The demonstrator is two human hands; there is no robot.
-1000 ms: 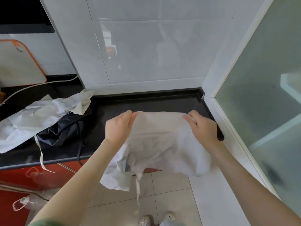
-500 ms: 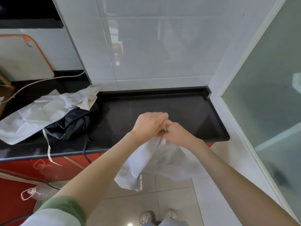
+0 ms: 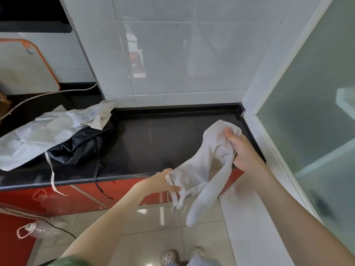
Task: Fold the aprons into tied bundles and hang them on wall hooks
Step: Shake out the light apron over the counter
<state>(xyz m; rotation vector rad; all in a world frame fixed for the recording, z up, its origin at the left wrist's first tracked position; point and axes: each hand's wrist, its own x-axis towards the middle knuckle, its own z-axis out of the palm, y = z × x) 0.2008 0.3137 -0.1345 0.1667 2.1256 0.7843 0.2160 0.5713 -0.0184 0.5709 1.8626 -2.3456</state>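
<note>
Head view. The person stands at the front edge of a black countertop [image 3: 163, 143], near its right end, and holds a bunched white apron [image 3: 207, 169] in both hands, above and in front of the front-right corner. The right hand [image 3: 244, 152] grips the upper end of the cloth over the right edge of the countertop: its thumb lies on top and its fingers are curled round the gathered fabric. The left hand [image 3: 163, 182], lower and just off the front edge, pinches the other gather between its thumb and curled fingers. Between the hands the apron sags, and a loose fold hangs down in front of the red cabinet fronts [image 3: 76, 194] toward the floor tiles [image 3: 153, 217].

On the left part of the countertop a crumpled white apron [image 3: 44, 135] lies partly over a black apron [image 3: 80, 148], the two touching. A white strap [image 3: 51, 175] and a black strap [image 3: 98, 177] hang over the front edge.

At the back-left stands a white cutting board [image 3: 25, 68] with an orange rim, with a pale cord [image 3: 48, 95] running in front of it. A white tiled wall [image 3: 182, 54] bounds the back edge; a frosted glass door [image 3: 317, 112] stands to the right. On the floor at lower left lies a clear plastic bottle [image 3: 38, 230].
</note>
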